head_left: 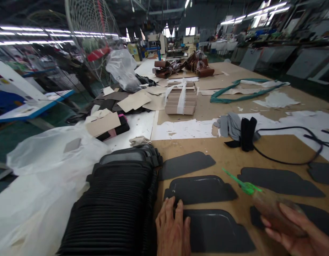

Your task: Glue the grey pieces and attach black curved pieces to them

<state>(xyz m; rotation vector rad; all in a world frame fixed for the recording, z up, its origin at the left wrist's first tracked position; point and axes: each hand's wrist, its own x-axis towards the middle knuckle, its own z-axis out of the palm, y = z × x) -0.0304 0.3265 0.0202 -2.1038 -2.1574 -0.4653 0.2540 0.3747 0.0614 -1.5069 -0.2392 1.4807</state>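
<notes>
Black stack (113, 209) | left hand (173, 229) just beside it — fingers spread, gripping nothing, fingertips at near edge of grey panel (201, 190) on brown board (180, 145) | green-tipped tool (269, 209), blurred — gripped in right hand (297, 227)

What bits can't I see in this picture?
All in the head view:
Brown object: partly covered by the right hand.
Nearest grey panel: left end hidden by the left hand.
Black stack: near end cut off by the bottom edge.
Rightmost panel: cut off by the right edge.
</notes>
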